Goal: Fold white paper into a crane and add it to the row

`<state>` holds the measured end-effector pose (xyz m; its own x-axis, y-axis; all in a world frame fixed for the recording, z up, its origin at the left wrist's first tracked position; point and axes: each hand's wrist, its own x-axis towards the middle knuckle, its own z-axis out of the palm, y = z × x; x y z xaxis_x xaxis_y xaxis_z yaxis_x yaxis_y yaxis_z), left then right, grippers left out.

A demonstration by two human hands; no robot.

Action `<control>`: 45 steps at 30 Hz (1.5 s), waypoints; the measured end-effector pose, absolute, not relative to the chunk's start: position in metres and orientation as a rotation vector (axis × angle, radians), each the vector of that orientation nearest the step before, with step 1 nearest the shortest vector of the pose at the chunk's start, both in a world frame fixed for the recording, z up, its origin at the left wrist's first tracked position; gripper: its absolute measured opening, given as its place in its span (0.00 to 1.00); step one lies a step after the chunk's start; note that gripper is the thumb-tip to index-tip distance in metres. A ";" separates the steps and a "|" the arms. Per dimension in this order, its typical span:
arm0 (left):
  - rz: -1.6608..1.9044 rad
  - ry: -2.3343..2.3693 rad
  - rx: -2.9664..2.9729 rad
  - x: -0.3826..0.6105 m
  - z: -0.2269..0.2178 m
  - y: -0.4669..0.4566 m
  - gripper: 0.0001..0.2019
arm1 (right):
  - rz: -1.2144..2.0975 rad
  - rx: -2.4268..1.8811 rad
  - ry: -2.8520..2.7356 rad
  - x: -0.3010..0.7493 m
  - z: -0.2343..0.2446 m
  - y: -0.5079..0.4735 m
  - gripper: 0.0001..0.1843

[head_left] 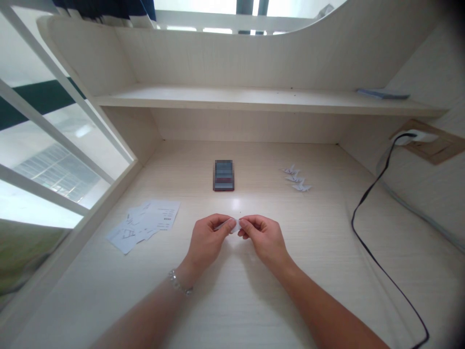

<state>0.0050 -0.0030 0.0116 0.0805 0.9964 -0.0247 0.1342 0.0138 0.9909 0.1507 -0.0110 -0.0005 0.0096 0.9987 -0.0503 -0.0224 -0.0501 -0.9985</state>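
Note:
Between my two hands is a small piece of white paper (235,227), mostly covered by the fingers. My left hand (212,237), with a bracelet at its wrist, pinches the paper's left side between thumb and fingers. On the other side my right hand (263,237) pinches it too, thumb tip close to the left thumb. The shape the paper is folded into cannot be made out. Beyond the hands to the right, several small folded paper cranes (298,179) stand in a row. Printed paper sheets (145,223) lie overlapping to the left.
A dark phone-like device (224,175), its screen blurred, lies on the desk (232,300) ahead of the hands. Down the right side runs a black cable (370,252) from a wall socket (432,140). A shelf (232,99) crosses the back, with a flat bluish item (383,93) on it.

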 end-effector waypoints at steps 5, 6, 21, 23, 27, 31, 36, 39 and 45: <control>1.088 1.269 1.309 0.006 0.009 -0.003 0.11 | 1.228 -1.260 -1.169 0.150 0.000 -0.012 0.12; 1.086 1.277 1.310 0.006 0.008 -0.003 0.11 | 1.238 -1.256 -1.174 0.150 0.000 -0.012 0.13; 0.987 1.162 1.201 0.003 0.016 -0.003 0.12 | 1.214 -1.262 -1.200 0.153 0.002 -0.012 0.11; 0.971 1.155 1.208 0.002 0.016 -0.003 0.13 | 1.210 -1.263 -1.198 0.153 0.002 -0.012 0.10; 0.944 1.137 1.218 0.000 0.016 -0.002 0.13 | 1.214 -1.261 -1.199 0.153 0.002 -0.012 0.11; 0.915 1.111 1.228 -0.002 0.016 -0.001 0.15 | 1.215 -1.270 -1.211 0.154 0.001 -0.011 0.11; 0.920 1.111 1.259 -0.003 0.014 0.000 0.14 | 1.216 -1.269 -1.229 0.155 0.001 -0.012 0.11; 0.947 1.169 1.330 -0.002 0.012 0.001 0.10 | 1.245 -1.253 -1.262 0.154 0.002 -0.013 0.11; 0.928 1.202 1.372 0.000 0.010 0.001 0.12 | 1.359 -1.222 -1.294 0.154 -0.001 -0.012 0.10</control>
